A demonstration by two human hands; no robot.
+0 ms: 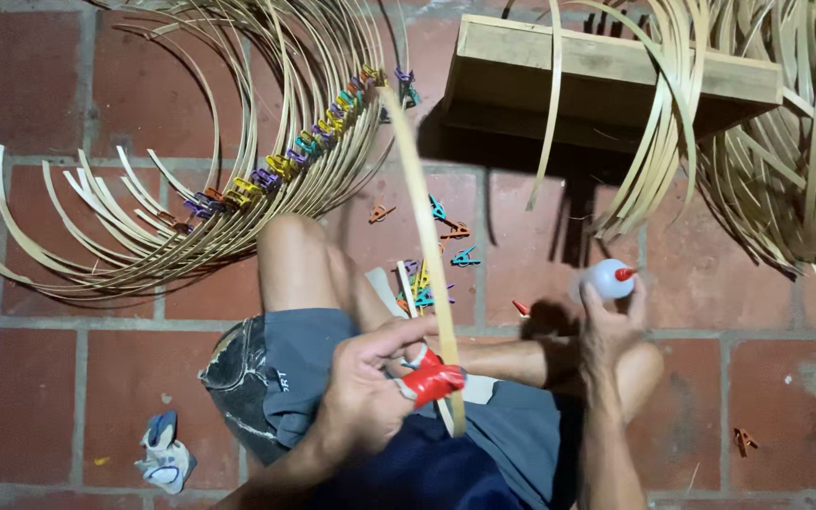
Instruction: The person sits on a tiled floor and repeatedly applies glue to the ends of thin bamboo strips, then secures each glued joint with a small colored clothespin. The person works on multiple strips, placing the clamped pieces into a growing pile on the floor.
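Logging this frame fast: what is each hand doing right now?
Left hand: closed, pinching a bamboo strip with a red clip.
Right hand: closed around a small glue bottle.

Head view, 1 frame: hard light from near the camera, bright on the brick floor [786,397], dark shadow under the wooden box [606,80], corners dimmer, focus sharp, slight blur on the left hand [370,392].

Red brick floor [805,397] with pale mortar joints, wooden box [606,80], hard overhead light.
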